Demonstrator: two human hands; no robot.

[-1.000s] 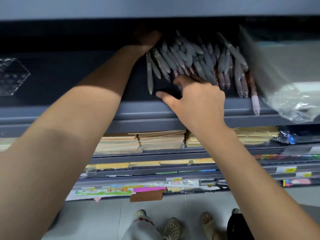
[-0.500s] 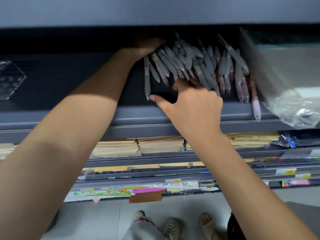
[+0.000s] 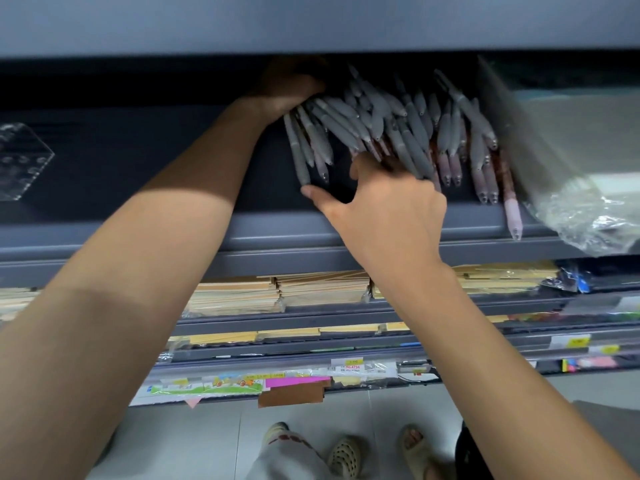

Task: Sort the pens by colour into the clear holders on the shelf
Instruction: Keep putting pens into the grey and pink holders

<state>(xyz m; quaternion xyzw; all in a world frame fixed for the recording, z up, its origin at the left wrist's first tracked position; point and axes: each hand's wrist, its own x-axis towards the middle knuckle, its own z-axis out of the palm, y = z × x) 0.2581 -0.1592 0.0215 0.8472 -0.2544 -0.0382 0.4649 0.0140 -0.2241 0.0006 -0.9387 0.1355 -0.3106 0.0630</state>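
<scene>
A heap of grey-grip pens (image 3: 381,123) lies fanned out on the dark top shelf (image 3: 346,233), tips toward me. Some at the right have pink or reddish barrels (image 3: 485,181). One pale pink pen (image 3: 512,213) sticks out over the shelf lip. My left hand (image 3: 287,88) reaches deep into the shadow at the back and its fingers curl round the far ends of the left pens. My right hand (image 3: 384,209) rests on the front of the heap, fingers tucked among the pens, thumb stretched left under a grey pen tip (image 3: 302,171). A clear hexagonal holder (image 3: 20,161) sits far left.
A crinkled clear plastic bag (image 3: 581,174) fills the shelf's right end beside the pens. Lower shelves hold stacks of tan envelopes (image 3: 280,292) and coloured paper goods (image 3: 242,382). Feet in sandals (image 3: 346,452) stand on the tiled floor below.
My left hand has drawn the pens' far ends together, closing up the fan on the left. My right hand stays on the front of the heap, thumb spread wider left.
</scene>
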